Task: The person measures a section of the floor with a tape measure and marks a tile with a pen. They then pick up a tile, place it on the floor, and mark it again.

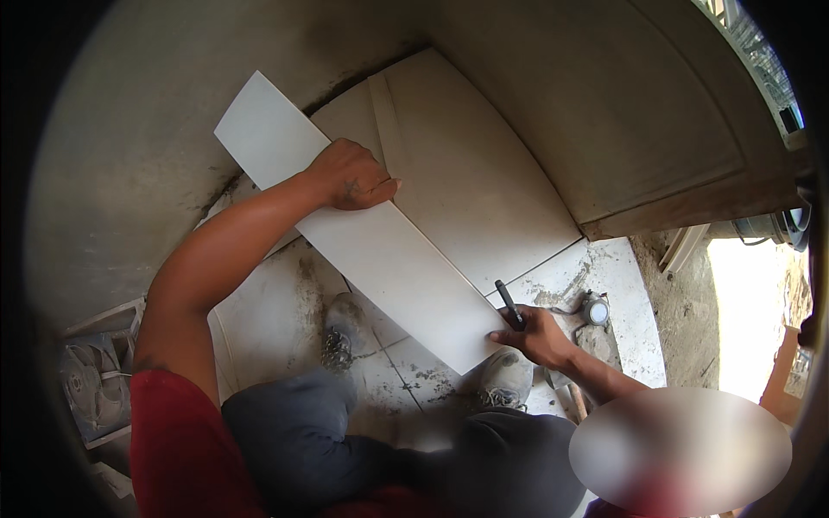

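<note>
A long, narrow white tile strip [380, 259] lies slanted in front of me, from upper left to lower right. My left hand [350, 175] is closed over its far edge near the upper middle, with the thumb pointing right. At the strip's lower right end, my right hand [537, 335] has a black marker [509, 305] in its fingers, tip end not clear to me. The right thumb presses on the strip's corner. Beyond the strip is a large pale floor tile [475, 173], with a thin pale strip [384, 116] on it.
Bare walls [596, 104] meet in a corner ahead. My dusty shoes [507, 377] stand on dirty white tiles. Right of my right hand sits a round, pale-faced object [596, 309] by a wooden handle [578, 402]. A fan [91, 384] stands at left; a bucket [764, 229] is near the sunlit opening.
</note>
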`<state>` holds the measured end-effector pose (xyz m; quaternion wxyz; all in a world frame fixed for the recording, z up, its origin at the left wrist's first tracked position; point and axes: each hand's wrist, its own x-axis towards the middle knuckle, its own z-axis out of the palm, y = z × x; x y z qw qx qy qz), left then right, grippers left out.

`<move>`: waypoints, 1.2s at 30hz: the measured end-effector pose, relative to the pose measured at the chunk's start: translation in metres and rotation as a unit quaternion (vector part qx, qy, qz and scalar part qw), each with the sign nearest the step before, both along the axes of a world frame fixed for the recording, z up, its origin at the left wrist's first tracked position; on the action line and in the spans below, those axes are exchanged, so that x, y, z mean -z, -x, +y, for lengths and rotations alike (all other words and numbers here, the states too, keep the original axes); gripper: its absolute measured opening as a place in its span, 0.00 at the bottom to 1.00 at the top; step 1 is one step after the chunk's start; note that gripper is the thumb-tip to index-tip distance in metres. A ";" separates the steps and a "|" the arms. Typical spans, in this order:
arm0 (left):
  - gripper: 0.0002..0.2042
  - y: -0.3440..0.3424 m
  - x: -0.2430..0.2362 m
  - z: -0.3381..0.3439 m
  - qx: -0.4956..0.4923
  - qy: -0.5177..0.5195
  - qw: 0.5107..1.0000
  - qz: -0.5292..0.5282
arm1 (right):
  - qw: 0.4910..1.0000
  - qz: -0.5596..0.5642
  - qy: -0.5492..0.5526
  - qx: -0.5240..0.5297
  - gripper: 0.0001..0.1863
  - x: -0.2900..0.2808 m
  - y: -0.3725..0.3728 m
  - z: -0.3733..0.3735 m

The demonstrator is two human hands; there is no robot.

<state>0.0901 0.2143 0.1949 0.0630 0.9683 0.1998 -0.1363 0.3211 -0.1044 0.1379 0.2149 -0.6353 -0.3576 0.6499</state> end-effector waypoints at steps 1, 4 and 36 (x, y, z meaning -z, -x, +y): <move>0.24 -0.001 0.013 0.009 0.001 0.021 1.000 0.002 | 0.999 -0.020 0.038 0.002 0.20 0.001 0.007 0.002; 0.24 -0.003 0.052 0.029 0.011 0.064 0.998 -0.004 | 0.994 -0.027 0.088 0.064 0.16 -0.005 0.023 0.011; 0.20 0.095 0.149 -0.083 0.073 0.254 0.963 0.059 | 0.901 0.170 0.208 0.341 0.28 0.027 0.188 -0.143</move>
